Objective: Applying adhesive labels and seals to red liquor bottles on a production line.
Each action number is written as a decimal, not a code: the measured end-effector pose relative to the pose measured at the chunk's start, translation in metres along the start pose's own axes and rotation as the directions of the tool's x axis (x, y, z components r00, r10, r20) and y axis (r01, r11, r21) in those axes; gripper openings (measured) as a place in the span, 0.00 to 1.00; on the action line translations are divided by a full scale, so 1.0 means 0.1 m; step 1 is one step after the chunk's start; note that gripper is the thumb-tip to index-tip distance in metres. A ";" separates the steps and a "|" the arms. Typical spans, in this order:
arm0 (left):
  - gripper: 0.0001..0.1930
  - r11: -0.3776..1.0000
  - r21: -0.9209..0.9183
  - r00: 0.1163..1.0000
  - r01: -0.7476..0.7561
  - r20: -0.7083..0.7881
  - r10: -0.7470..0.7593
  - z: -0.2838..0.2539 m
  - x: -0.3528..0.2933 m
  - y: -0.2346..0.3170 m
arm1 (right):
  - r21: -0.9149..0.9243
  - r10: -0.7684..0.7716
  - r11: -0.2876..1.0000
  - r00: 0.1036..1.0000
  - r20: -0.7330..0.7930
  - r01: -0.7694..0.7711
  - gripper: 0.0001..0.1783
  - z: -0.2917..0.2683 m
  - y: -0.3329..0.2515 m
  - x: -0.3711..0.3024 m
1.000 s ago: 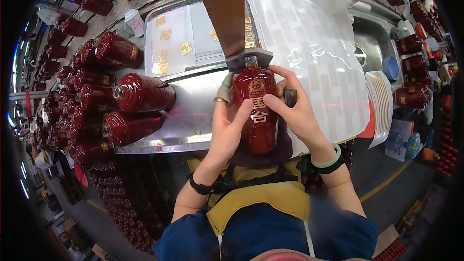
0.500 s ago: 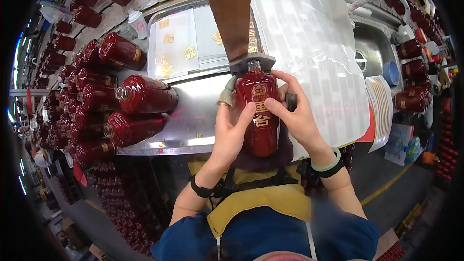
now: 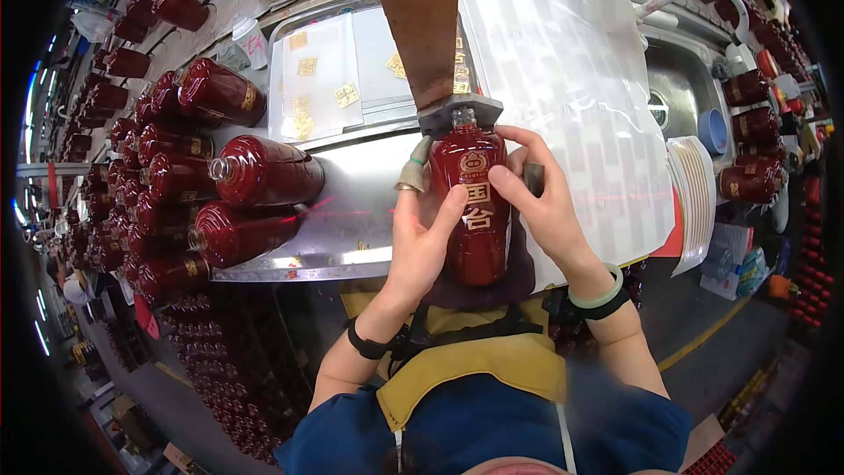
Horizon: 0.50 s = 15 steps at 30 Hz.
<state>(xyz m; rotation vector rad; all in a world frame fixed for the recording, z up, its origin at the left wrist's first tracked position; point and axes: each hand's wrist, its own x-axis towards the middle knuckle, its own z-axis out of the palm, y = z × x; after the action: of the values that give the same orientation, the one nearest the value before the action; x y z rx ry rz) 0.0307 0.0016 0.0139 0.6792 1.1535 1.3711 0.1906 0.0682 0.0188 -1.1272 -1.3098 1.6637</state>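
A dark red glass bottle (image 3: 477, 259) lies in front of me, its clear neck at the far end by a dark block (image 3: 462, 108). Gold raised lettering and a round emblem show on its upper face. Along the left side my left hand (image 3: 420, 242) grips it, thumb tip beside the upper gold character. A cloth cover (image 3: 413, 167) wraps one of that hand's fingers. My right hand (image 3: 547, 202) is closed round the right side, its thumb near the shoulder and a dark band on one finger. Dark cloth (image 3: 519, 277) lies beneath the bottle. The undersides of both hands are hidden.
A brown beam (image 3: 413, 18) rises beyond the bottle. To its left is a tray (image 3: 281, 88) with gold character pieces. Several red bottles (image 3: 268, 171) lie at left. White sheeting (image 3: 563, 114) covers the right side, before a sink (image 3: 677, 79) with a blue bowl (image 3: 712, 132).
My right thumb has slid up from the upper gold character toward the bottle's shoulder, uncovering the character. My left thumb has barely moved. Bottles at the far upper left have shifted leftward.
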 end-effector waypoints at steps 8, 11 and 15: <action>0.38 0.990 0.134 0.999 -0.050 0.003 0.050 0.02 0.03 -0.02 | -0.089 -0.007 0.996 0.997 -0.075 0.000 0.24 0.06 -0.01 0.14; 0.39 0.994 0.105 0.999 -0.036 -0.008 0.037 0.03 0.02 0.00 | -0.041 -0.001 0.999 0.997 -0.071 -0.001 0.24 0.06 0.01 0.15; 0.39 0.997 0.082 1.000 -0.002 -0.024 0.004 0.05 0.00 0.03 | -0.068 -0.026 0.997 0.997 -0.070 0.021 0.23 0.05 0.02 0.15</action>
<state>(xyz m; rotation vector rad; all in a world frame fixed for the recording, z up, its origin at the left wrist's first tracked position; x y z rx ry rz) 0.0341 0.0037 0.0187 0.7254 1.2342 1.3438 0.1807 0.0797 0.0142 -1.1952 -1.3374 1.5590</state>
